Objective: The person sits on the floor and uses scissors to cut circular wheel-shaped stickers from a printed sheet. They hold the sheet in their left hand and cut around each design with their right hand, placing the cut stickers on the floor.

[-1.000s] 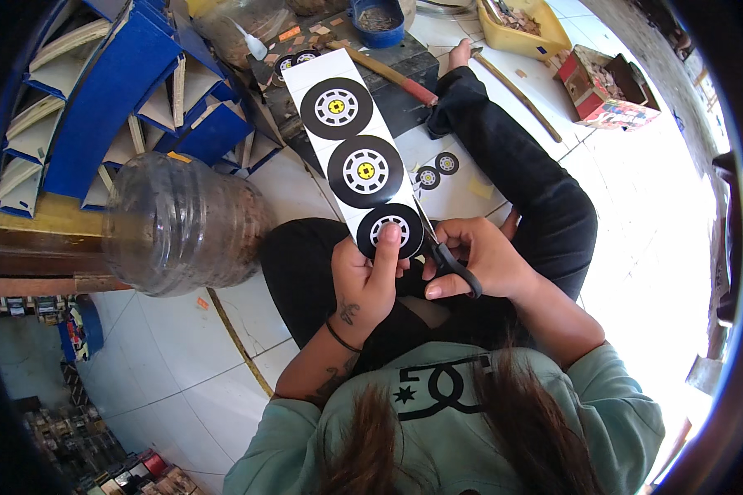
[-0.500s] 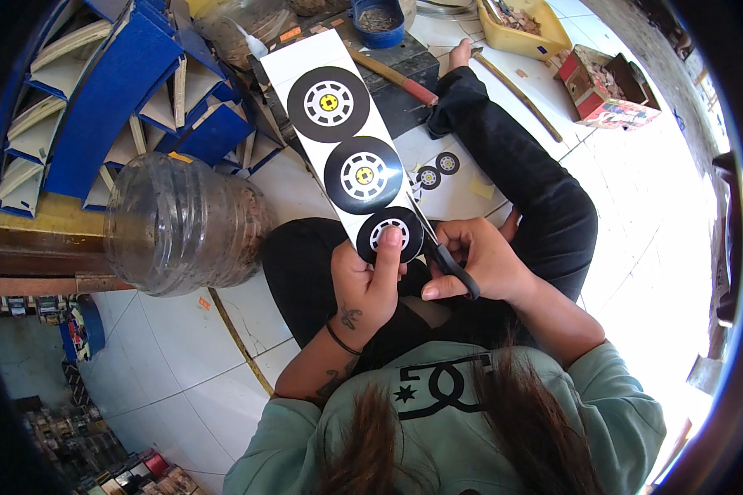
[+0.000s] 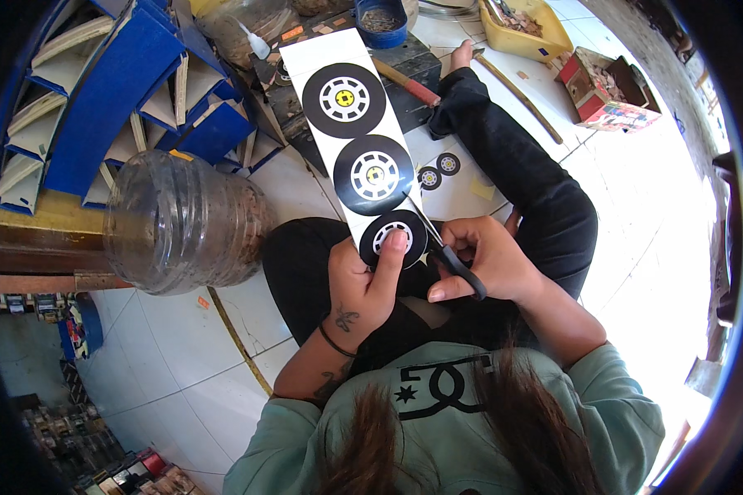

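My left hand (image 3: 370, 276) grips the lower end of a white sticker sheet (image 3: 318, 56), thumb pressed on the lowest of three black wheel pictures printed down it. Yellow centres mark the two upper wheels. In my right hand (image 3: 485, 257) is a pair of scissors (image 3: 456, 271) with black handles, fingers through the loops. Its blades lie at the sheet's right edge, the tip by the middle wheel's lower right. The paper beside the lowest wheel is partly cut along its curve. Small cut-out wheel pictures (image 3: 437, 170) lie on the floor beyond my hands.
A large clear plastic jar (image 3: 182, 223) lies on its side at my left, near blue wooden pieces (image 3: 107, 99). Ahead stand a dark wooden block (image 3: 421, 70) with a red-handled tool (image 3: 409, 82), a blue bowl (image 3: 380, 37), a yellow basin (image 3: 545, 41) and a red box (image 3: 607, 91).
The sheet has swung to the right and turned more upright in my left hand. The scissors have shifted slightly right, their tip now farther up beside the middle wheel.
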The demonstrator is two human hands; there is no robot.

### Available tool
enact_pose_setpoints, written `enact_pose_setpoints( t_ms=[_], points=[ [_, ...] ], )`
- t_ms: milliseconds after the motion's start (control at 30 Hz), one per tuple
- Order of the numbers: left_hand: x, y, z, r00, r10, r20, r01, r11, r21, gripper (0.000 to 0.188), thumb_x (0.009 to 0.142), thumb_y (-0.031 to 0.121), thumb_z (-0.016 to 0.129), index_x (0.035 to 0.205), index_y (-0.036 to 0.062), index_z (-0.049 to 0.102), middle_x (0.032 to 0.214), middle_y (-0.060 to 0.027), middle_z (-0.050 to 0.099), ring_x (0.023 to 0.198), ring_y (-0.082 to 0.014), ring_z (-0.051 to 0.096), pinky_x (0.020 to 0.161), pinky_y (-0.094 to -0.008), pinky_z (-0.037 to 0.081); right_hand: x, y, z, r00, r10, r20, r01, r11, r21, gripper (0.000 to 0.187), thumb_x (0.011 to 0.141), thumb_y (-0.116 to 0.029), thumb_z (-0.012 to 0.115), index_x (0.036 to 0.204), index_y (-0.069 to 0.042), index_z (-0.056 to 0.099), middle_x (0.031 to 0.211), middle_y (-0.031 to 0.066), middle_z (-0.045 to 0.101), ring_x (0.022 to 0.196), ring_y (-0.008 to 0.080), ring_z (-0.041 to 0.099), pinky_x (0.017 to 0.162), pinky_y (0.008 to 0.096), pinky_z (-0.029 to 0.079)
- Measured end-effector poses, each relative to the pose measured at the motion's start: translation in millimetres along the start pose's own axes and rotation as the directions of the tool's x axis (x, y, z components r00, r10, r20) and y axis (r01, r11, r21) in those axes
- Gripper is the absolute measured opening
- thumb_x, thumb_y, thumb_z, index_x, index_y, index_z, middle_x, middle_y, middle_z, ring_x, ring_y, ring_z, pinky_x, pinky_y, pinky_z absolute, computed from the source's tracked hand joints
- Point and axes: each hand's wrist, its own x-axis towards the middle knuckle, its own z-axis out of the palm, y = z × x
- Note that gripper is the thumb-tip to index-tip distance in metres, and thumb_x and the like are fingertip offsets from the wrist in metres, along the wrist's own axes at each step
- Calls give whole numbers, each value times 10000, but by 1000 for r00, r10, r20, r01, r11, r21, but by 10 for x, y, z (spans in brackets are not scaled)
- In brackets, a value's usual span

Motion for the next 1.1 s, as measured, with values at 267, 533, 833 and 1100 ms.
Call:
enact_pose_setpoints(
  t_ms=[267,533,833,1100],
  points=[
    [4,80,-55,990,-128,66,128,992,2,218,896,160,532,814,-29,603,650,-41,589,586,-63,509,540,-223,402,-1,-80,-54,999,35,3,-35,997,-72,493,543,-386,845,584,-48,488,536,-8,488,521,74,481,487,199,358],
    [25,100,-95,980,-165,112,162,986,30,230,892,174,542,813,-33,606,660,-59,601,586,-78,527,535,-234,403,11,-142,-114,1000,27,9,-25,989,-147,502,533,-410,839,567,-49,493,528,5,493,516,96,497,493,213,371],
    [42,137,-132,971,-187,146,186,982,20,228,891,173,544,821,-33,612,664,-61,607,586,-82,542,531,-231,405,24,-195,-199,997,59,58,-45,976,-215,495,529,-405,842,581,-43,509,537,22,515,519,112,516,496,223,382],
    [45,179,-160,964,-190,186,182,981,62,240,892,185,543,812,-31,611,643,-61,607,575,-84,543,530,-234,409,34,-260,-248,993,85,83,-56,951,-303,495,521,-397,846,609,-30,527,552,39,532,528,134,542,509,228,402]
  ],
)
